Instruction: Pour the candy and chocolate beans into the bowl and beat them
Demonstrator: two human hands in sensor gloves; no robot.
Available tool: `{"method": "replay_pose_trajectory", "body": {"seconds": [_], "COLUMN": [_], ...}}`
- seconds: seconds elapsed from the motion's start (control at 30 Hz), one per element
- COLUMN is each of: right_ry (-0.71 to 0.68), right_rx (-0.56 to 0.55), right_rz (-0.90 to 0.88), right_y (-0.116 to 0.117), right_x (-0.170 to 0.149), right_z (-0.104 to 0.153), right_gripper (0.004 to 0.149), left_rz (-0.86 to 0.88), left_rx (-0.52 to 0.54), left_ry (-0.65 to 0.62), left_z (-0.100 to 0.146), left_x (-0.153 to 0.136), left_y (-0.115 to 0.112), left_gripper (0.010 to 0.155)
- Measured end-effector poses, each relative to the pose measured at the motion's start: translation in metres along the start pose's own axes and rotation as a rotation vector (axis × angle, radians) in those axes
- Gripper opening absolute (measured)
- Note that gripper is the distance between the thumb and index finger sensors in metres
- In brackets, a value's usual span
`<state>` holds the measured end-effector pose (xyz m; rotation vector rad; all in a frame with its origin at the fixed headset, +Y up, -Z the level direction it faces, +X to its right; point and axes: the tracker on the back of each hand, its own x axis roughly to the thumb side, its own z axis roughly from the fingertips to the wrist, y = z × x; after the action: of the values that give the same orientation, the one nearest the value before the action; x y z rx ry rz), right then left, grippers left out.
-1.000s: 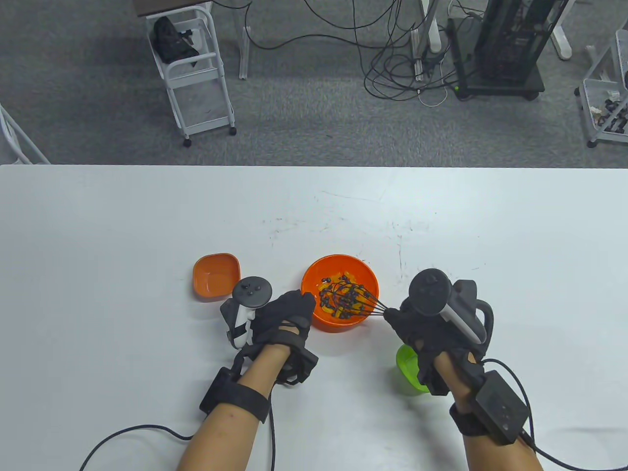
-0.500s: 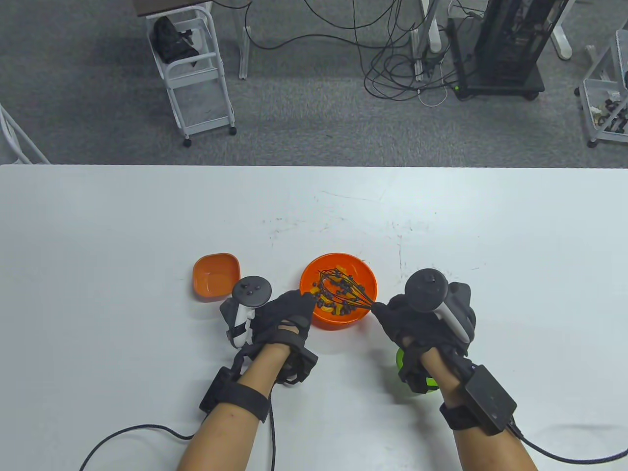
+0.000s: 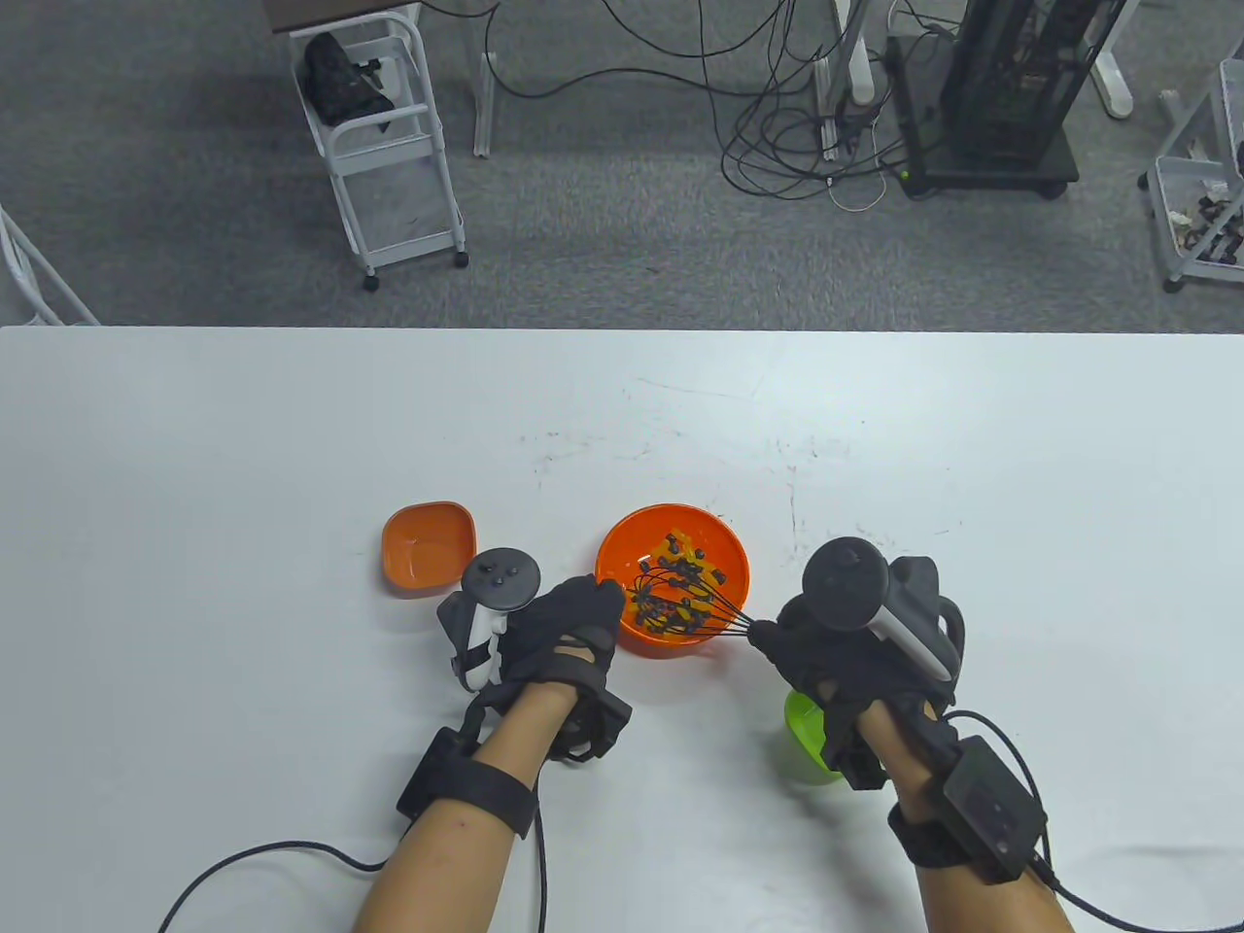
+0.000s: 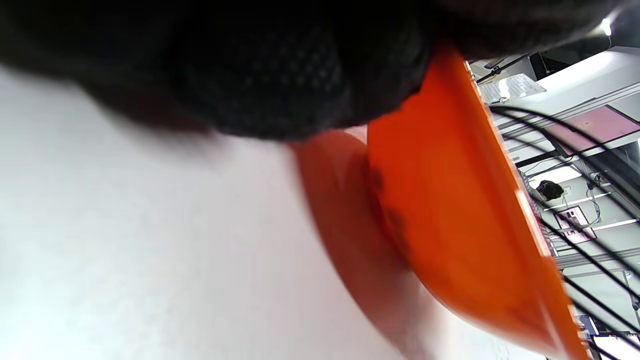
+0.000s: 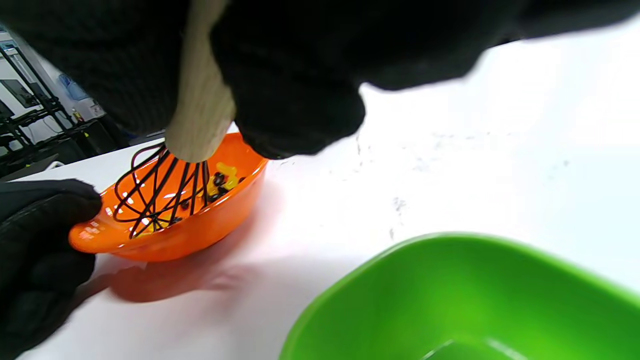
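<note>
An orange bowl [image 3: 719, 564] [image 5: 210, 225] [image 4: 450, 210] sits at the table's middle with yellow candy and dark chocolate beans [image 3: 671, 607] in it. My left hand [image 3: 569, 622] grips the bowl's near-left rim, seen in the right wrist view [image 5: 45, 235] as well. My right hand [image 3: 826, 646] holds a whisk by its pale wooden handle [image 5: 200, 100]. The black wire head of the whisk [image 3: 680, 603] [image 5: 155, 190] dips into the bowl's near side among the beans.
A small square orange dish [image 3: 428, 544] lies left of the bowl, beyond my left hand. A green dish [image 3: 807, 724] [image 5: 450, 300] sits under my right wrist. A white cart and cables stand on the floor past the far edge.
The whisk head swept across the bowl to its far side and came back to the near side, shifting the beans. My right hand moved with it. The left hand stayed on the rim.
</note>
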<state>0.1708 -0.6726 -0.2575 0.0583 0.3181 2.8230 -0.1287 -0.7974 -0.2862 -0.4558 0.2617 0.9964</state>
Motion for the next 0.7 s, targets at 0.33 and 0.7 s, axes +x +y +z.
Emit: {"method": "replay_pose_trajectory", "body": {"seconds": [0.33, 0.7], "right_ry": [0.115, 0.025], "right_rx": [-0.088, -0.015], "right_rz": [-0.014, -0.143], "right_y": [0.006, 0.031], "right_x": [-0.012, -0.001], "right_z": [-0.004, -0.015], "right_gripper": [0.059, 0.06], "left_rz": [-0.006, 0.004], "left_rx": [0.0, -0.013], "left_ry": [-0.009, -0.004], "left_z": [0.0, -0.001], "left_x": [0.0, 0.0], "left_y": [0.0, 0.0], "left_gripper": [0.048, 0.047]}}
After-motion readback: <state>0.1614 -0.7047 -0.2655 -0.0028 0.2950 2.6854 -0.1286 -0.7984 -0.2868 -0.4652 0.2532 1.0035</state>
